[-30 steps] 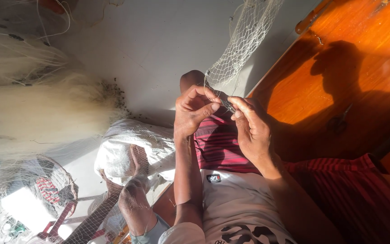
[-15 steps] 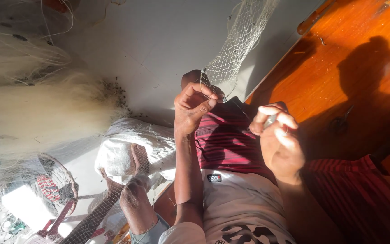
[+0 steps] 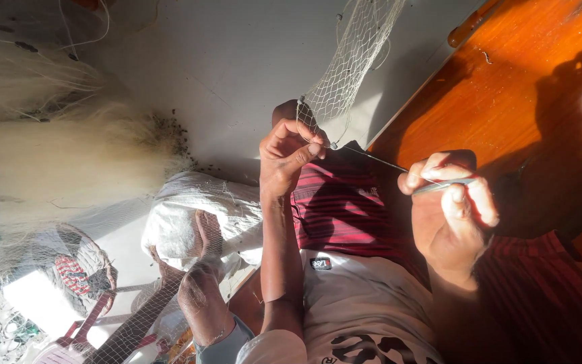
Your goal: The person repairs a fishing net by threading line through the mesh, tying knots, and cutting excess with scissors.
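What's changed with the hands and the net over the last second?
The right hand, holding a thin netting needle, has pulled away to the right from the left hand, drawing a line of twine taut between them. The left hand's pinch on the net has stayed put, as have the pile of netting and the white sack.

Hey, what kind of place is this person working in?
Probably a home net-mending spot on the floor: a hanging mesh net, a big pile of pale netting, and the left hand pinching the net while the right hand pulls twine.
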